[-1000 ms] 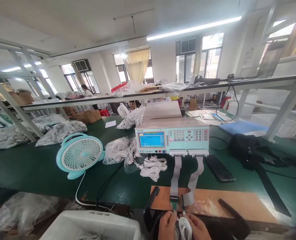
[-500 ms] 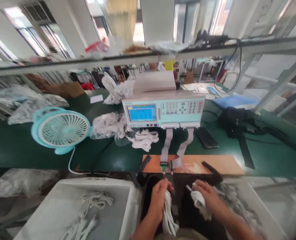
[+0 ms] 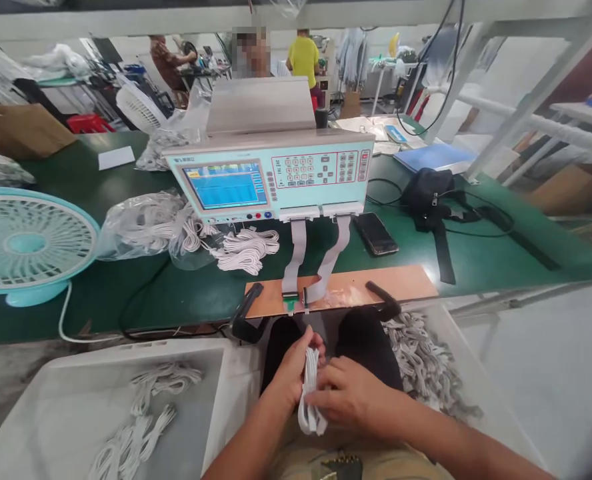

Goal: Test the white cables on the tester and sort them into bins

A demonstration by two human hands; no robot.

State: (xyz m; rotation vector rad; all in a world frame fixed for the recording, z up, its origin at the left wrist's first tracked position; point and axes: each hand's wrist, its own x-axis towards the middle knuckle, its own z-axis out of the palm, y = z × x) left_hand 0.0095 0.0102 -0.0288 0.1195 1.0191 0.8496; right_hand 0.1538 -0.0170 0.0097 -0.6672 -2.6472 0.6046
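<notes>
White cable bundle (image 3: 311, 375), lower centre, long axis running up the frame: clasped in left hand (image 3: 295, 369), right hand (image 3: 349, 392) curled alongside, grip unclear.

Smooth plastic cable bundle (image 3: 310, 418), glossy green tabletop (image 3: 206, 301)

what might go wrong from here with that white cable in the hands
The cable's loops hang below the left hand's grip, so they might spread if the right hand catches one.

The green connector lies at the board's front edge, near the left knee, and might get knocked.

The left bin and right bin both hold pale bundles, which might get mixed up.
</notes>
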